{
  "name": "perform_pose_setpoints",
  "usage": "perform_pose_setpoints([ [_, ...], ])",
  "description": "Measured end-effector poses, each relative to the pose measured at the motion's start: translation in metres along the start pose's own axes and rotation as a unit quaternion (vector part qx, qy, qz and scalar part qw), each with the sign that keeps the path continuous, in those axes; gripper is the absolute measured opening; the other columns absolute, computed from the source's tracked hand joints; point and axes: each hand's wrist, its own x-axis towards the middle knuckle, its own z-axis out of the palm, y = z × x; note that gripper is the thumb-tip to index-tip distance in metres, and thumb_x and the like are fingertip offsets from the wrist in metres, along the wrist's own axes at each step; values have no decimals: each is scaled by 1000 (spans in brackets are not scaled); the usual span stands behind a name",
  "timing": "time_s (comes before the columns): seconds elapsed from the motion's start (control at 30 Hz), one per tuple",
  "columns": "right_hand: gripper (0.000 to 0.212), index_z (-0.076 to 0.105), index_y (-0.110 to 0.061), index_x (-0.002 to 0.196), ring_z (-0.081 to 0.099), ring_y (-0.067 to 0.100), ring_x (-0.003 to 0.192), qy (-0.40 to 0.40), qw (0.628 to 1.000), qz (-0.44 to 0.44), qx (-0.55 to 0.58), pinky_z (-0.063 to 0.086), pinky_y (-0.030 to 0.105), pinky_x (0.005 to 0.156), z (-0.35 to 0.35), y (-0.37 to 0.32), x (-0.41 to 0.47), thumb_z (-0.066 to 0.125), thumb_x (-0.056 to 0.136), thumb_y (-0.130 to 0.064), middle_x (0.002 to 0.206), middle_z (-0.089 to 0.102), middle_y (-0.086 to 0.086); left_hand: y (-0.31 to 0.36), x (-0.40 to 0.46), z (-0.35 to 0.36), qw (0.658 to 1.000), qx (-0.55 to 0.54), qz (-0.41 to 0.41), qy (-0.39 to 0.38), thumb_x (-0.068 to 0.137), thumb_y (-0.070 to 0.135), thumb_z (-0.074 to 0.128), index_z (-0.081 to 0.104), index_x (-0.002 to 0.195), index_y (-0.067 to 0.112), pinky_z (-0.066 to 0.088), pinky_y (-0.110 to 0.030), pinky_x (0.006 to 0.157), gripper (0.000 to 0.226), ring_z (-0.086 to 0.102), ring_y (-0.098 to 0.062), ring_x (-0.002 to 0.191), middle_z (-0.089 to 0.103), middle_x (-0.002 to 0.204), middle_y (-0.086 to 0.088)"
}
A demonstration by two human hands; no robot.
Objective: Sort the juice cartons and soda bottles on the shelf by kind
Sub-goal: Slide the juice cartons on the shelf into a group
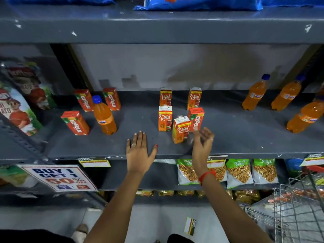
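Mostly sorted; stray Fanta bottle [104,118] among shelf's [105,148] left-end Maaza cartons, stray Maaza carton [196,119] among Real cartons; left hand [139,151] flat, empty; right hand [201,144] loosely curled, empty.

The grey shelf [140,151] carries cartons and bottles. The left hand [139,151] lies flat on its front edge. Left of that hand stand three Maaza cartons [76,122] and one orange soda bottle [104,118]. Right of it, beyond the right hand [202,142], stand four Real cartons [180,131], the nearest tilted and just beside the fingers, with a lone Maaza carton [197,119] touching it behind. Well to the right of both hands stand three more bottles [255,93].
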Motion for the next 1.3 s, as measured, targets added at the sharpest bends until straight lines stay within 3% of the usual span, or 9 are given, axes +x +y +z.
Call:
perform_pose_setpoints([
  [0.1,51,41,-5,123,48,19,112,52,996,14,-67,43,18,91,2,-1,21,69,81,-12,123,47,10,1,1,-1,1000,-1,3,-5,88,52,32,33,137,4,20,-48,113,68,32,-29,136,39,145,-14],
  [0.23,70,36,0,131,43,27,127,0,984,7,-178,36,32,106,9,5,47,75,73,-8,136,44,18,1,0,-2,1000,-10,3,-12,89,51,35,30,138,5,16,-47,115,67,28,-28,138,36,148,-13],
  [0.4,56,49,-11,120,59,16,103,-53,982,-2,-182,41,-4,70,13,9,58,77,71,-11,121,61,13,1,-1,-4,1000,-5,1,-27,90,51,33,27,140,7,14,-46,115,67,25,-27,139,32,149,-11],
  [0.53,53,49,-15,119,62,21,102,-63,978,1,-200,47,22,82,14,7,60,76,73,-19,117,64,11,3,-2,-7,999,0,-7,-37,90,52,31,24,141,9,13,-45,116,67,22,-26,140,29,151,-10],
  [0.67,50,51,-13,117,62,25,99,-45,972,-3,-229,48,34,86,11,8,58,75,74,-24,112,66,12,3,-1,-10,999,4,-11,-53,90,53,29,20,142,10,11,-44,117,68,18,-24,142,25,153,-8],
  [0.83,45,55,-11,108,60,21,79,7,972,-7,-235,46,29,73,-10,1,41,74,68,-19,94,67,11,-5,-3,-16,998,-12,-18,-53,89,54,33,22,142,9,10,-43,117,70,18,-23,142,26,152,-9],
  [0.97,33,56,-18,95,60,15,70,13,977,-2,-212,52,37,70,-28,-4,7,73,67,-22,80,64,2,-27,-16,-23,998,-26,-61,-6,84,60,24,33,138,6,14,-45,116,76,26,-28,139,35,148,-13],
  [1.17,35,55,-23,91,62,18,67,-62,969,-36,-235,42,26,63,1,1,-49,78,64,-25,74,64,-1,-66,-24,-28,993,-38,-112,29,82,58,21,39,134,5,16,-47,115,76,31,-30,137,41,144,-15],
  [1.3,39,57,-18,99,66,29,77,-135,956,-55,-253,51,35,69,57,6,-71,76,67,-28,83,71,10,-98,-22,-33,991,-38,-126,20,81,60,17,36,136,6,13,-45,116,79,28,-27,138,39,146,-13],
])
